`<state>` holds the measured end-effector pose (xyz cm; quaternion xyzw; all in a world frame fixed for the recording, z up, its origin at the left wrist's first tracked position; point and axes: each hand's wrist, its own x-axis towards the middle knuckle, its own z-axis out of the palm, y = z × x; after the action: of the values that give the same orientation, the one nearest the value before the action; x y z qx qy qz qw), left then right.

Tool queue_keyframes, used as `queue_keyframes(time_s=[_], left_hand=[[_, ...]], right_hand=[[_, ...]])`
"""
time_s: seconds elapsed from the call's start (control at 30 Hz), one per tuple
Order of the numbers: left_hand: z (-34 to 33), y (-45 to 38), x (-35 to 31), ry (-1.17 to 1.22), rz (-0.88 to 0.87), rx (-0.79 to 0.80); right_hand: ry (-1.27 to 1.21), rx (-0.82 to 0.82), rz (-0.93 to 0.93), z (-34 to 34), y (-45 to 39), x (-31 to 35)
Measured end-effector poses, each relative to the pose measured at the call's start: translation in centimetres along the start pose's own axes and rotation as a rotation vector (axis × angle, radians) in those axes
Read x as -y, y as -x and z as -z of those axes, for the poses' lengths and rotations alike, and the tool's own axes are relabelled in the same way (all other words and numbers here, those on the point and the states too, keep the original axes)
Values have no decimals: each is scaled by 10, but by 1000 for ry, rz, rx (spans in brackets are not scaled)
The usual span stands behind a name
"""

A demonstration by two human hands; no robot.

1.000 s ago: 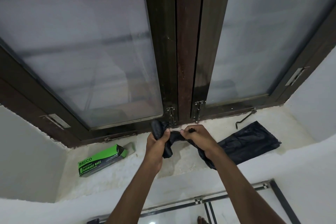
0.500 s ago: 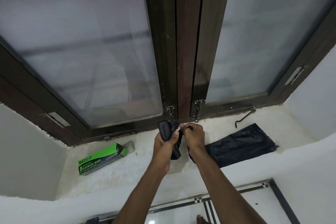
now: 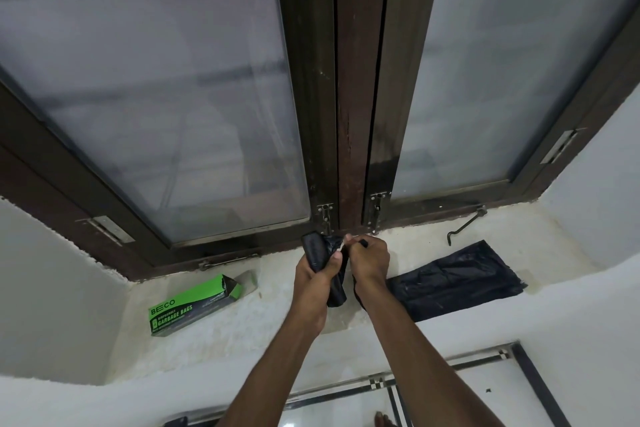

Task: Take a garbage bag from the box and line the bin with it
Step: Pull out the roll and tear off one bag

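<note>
Roll of garbage bags [image 3: 334, 288] held above the window sill [image 3: 277, 308], left hand [image 3: 313, 274] wrapped round it, right hand [image 3: 369, 262] pinching the top edge of the sheet that trails to the flat bag [image 3: 453, 279] on the sill. Step looks like tearing 1 bag off; next needs a clean pull apart at the perforation. Green box [image 3: 194, 308] lies open at left, well apart; no bin in view.

A green-and-black carton [image 3: 195, 305] lying on the window sill [image 3: 277, 319] reads "BECO" along its green top edge and "GARBAGE BAGS" in white on its dark side; the smaller print around those words is illegible.
</note>
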<state>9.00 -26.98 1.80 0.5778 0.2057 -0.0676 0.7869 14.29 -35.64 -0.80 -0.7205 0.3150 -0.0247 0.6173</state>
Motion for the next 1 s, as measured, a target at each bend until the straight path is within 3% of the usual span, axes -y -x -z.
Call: queue_keyframes(time_s=[0.9, 1.0], left_hand=[[-1, 7, -6, -21, 45, 0], [2, 30, -14, 23, -28, 179]], right_hand=[[20, -32, -10, -6, -6, -5], [11, -166, -29, 18, -23, -6]])
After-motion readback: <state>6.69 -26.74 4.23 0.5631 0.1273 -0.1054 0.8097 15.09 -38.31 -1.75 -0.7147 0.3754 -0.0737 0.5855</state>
